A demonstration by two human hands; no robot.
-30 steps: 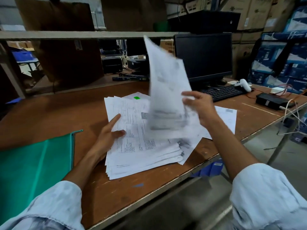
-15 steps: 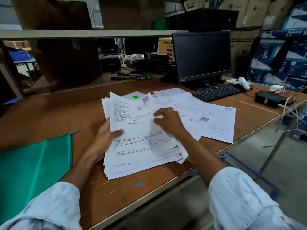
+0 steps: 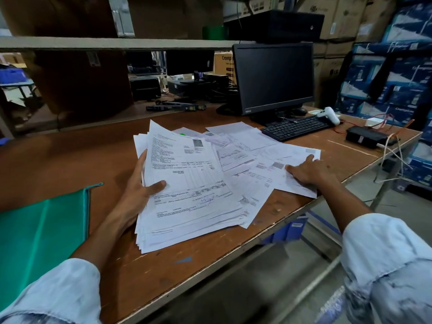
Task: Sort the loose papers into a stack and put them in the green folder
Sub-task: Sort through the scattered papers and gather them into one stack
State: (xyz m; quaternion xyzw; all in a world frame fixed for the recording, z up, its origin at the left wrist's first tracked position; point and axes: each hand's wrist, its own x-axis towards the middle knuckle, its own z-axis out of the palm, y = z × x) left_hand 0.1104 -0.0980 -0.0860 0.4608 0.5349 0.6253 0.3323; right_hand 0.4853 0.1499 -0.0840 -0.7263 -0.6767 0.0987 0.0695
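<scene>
A thick stack of printed papers (image 3: 187, 195) lies on the brown table, its left edge lifted. My left hand (image 3: 140, 190) grips that left edge, thumb on the top sheet and fingers underneath. Several loose sheets (image 3: 245, 146) are fanned out to the right of the stack. My right hand (image 3: 308, 171) rests flat, fingers spread, on the rightmost loose sheet (image 3: 297, 183) near the table's front edge. The green folder (image 3: 39, 232) lies flat at the left, apart from the stack.
A black monitor (image 3: 273, 78) and keyboard (image 3: 294, 127) stand behind the loose sheets. A white handheld scanner (image 3: 329, 114), a black box (image 3: 364, 137) and cables occupy the right end. The table's front edge (image 3: 233, 249) runs diagonally. Shelving and cartons fill the background.
A second ago my right hand held a sheet in the air; it laid it on the stack, then moved right onto the far loose sheet. My left hand now grips the stack's edge.
</scene>
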